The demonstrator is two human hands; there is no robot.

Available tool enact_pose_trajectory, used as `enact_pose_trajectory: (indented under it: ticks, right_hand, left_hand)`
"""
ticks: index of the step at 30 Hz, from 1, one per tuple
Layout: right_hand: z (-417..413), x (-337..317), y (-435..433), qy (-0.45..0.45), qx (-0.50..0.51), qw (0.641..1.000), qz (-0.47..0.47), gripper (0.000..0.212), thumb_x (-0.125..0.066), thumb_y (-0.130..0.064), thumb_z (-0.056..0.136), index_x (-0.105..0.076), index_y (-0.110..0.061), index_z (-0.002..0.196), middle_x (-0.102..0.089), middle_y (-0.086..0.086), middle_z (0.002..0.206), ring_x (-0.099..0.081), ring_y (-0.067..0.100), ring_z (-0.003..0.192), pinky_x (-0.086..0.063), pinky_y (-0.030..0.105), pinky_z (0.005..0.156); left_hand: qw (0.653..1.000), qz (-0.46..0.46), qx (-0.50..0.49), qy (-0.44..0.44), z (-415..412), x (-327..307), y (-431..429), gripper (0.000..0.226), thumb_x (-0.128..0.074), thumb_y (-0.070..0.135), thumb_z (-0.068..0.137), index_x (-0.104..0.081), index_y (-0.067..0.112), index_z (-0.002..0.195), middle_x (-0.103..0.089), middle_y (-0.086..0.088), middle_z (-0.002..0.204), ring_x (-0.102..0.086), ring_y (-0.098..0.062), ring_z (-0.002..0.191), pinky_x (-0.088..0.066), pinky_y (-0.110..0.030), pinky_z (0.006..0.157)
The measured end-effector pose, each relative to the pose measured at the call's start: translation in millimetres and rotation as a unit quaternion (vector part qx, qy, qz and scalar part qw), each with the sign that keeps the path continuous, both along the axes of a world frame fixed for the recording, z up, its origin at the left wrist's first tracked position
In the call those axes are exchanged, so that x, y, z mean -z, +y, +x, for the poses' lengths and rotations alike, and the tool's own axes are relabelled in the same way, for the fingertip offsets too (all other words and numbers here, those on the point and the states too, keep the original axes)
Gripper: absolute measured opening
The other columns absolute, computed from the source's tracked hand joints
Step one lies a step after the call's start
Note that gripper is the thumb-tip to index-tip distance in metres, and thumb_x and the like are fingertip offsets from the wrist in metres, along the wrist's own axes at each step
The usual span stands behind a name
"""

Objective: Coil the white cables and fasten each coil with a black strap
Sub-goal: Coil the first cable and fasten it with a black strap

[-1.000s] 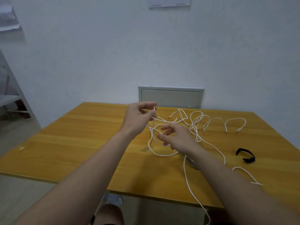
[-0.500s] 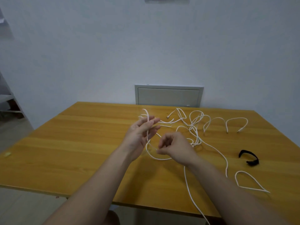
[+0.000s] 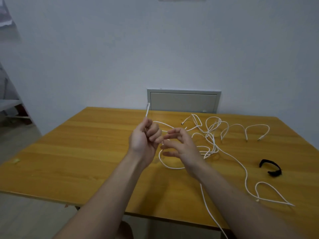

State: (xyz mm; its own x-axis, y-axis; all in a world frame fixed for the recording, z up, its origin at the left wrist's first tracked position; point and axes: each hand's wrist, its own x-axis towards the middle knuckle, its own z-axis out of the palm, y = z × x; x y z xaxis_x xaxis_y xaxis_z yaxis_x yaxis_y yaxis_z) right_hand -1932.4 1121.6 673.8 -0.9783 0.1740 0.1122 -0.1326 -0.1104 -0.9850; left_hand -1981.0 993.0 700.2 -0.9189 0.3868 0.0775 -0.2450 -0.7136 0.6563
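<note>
Gripping one white cable [image 3: 148,110] just below its plug, the left hand [image 3: 143,142] is fisted. Beside it, the right hand [image 3: 183,147] hangs loose-fingered. Farther right, other cables [image 3: 211,135] sprawl uncoiled and the black strap [image 3: 271,167] lies untouched. The task looks barely begun.

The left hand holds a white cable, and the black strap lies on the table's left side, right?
No. The head view shows the black strap on the right side of the table. The left hand does hold a white cable.
</note>
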Motion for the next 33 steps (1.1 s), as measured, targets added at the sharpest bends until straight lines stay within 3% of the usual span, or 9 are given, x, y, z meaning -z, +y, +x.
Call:
enact_pose_trajectory:
  ticks: [5, 9, 11, 14, 17, 20, 27, 30, 33]
  right_hand:
    - [-13, -24, 0, 0.078, 0.063, 0.986, 0.134, 0.060, -0.074, -0.006, 0.086, -0.048, -0.028, 0.135, -0.055, 0.000, 0.135, -0.064, 0.015, 0.109, -0.057, 0.036, 0.090]
    - [-18, -54, -6, 0.173, 0.062, 0.957, 0.222, 0.087, -0.073, -0.014, 0.090, -0.022, -0.042, 0.155, -0.030, -0.015, 0.161, -0.043, 0.005, 0.136, -0.043, 0.026, 0.106]
    - [-25, -68, -6, 0.209, 0.059, 0.941, 0.259, 0.070, -0.069, -0.021, 0.094, -0.034, -0.042, 0.151, -0.039, -0.018, 0.157, -0.039, 0.001, 0.141, -0.036, 0.028, 0.115]
    - [-30, -84, -2, 0.198, 0.049, 0.937, 0.282, 0.022, -0.061, -0.036, 0.099, -0.070, -0.018, 0.106, -0.073, -0.002, 0.106, -0.066, 0.014, 0.105, -0.051, 0.047, 0.098]
    - [-29, -88, 2, 0.200, 0.038, 0.948, 0.246, 0.055, -0.056, -0.046, 0.100, -0.063, 0.007, 0.091, -0.065, 0.027, 0.086, -0.063, 0.015, 0.072, -0.053, 0.037, 0.072]
    - [-25, -86, 7, 0.191, 0.067, 0.952, 0.229, 0.053, -0.055, -0.038, 0.104, -0.055, 0.009, 0.081, -0.056, 0.019, 0.067, -0.055, 0.009, 0.062, -0.047, 0.043, 0.069]
    - [-17, -75, 6, 0.140, 0.001, 0.972, 0.190, 0.032, -0.046, -0.022, 0.108, -0.067, -0.005, 0.091, -0.053, 0.001, 0.066, -0.058, 0.016, 0.067, -0.057, 0.050, 0.083]
    - [-14, -66, -2, 0.132, -0.019, 0.978, 0.162, 0.028, -0.046, -0.018, 0.109, -0.071, -0.009, 0.101, -0.045, 0.003, 0.065, -0.049, 0.018, 0.059, -0.059, 0.042, 0.067]
    - [-11, -56, -8, 0.135, -0.035, 0.977, 0.161, 0.027, -0.047, -0.020, 0.109, -0.073, -0.015, 0.111, -0.032, -0.003, 0.062, -0.031, 0.010, 0.051, -0.033, 0.024, 0.048]
  left_hand:
    - [0.984, -0.146, 0.060, 0.078, -6, -42, -32, 0.039, -0.037, 0.033, 0.108, -0.051, 0.018, 0.074, -0.027, 0.006, 0.056, -0.014, -0.006, 0.043, -0.007, -0.022, 0.040]
    - [0.945, -0.258, 0.152, 0.129, 7, -69, -44, 0.035, -0.046, 0.025, 0.094, -0.071, 0.007, 0.075, -0.055, -0.006, 0.067, -0.036, -0.009, 0.051, -0.018, -0.022, 0.048]
    - [0.930, -0.287, 0.163, 0.162, 12, -77, -47, 0.039, -0.047, 0.028, 0.096, -0.076, 0.006, 0.081, -0.062, -0.009, 0.073, -0.040, -0.010, 0.058, -0.025, -0.022, 0.054]
    - [0.926, -0.289, 0.142, 0.196, 14, -84, -47, 0.043, -0.041, 0.037, 0.105, -0.074, 0.011, 0.102, -0.048, -0.001, 0.061, -0.032, -0.010, 0.052, -0.024, -0.021, 0.051]
    - [0.941, -0.236, 0.149, 0.193, 16, -91, -50, 0.046, -0.037, 0.041, 0.107, -0.070, 0.013, 0.121, -0.030, 0.006, 0.054, -0.015, -0.008, 0.045, -0.016, -0.020, 0.042]
    - [0.960, -0.144, 0.152, 0.186, 18, -98, -52, 0.044, -0.038, 0.034, 0.106, -0.070, 0.009, 0.121, -0.030, 0.008, 0.052, -0.013, -0.007, 0.042, -0.013, -0.022, 0.043]
    - [0.986, -0.029, 0.030, 0.163, 11, -108, -47, 0.041, -0.037, 0.026, 0.108, -0.058, 0.011, 0.140, -0.048, 0.009, 0.065, -0.030, -0.004, 0.038, -0.014, -0.020, 0.046]
    - [0.987, -0.044, -0.020, 0.152, 9, -109, -40, 0.042, -0.037, 0.017, 0.108, -0.052, 0.009, 0.146, -0.056, 0.008, 0.071, -0.036, -0.004, 0.043, -0.022, -0.016, 0.044]
    - [0.983, -0.081, -0.067, 0.152, 9, -109, -33, 0.039, -0.037, 0.018, 0.109, -0.052, 0.008, 0.144, -0.055, 0.006, 0.067, -0.043, -0.006, 0.046, -0.031, -0.016, 0.044]
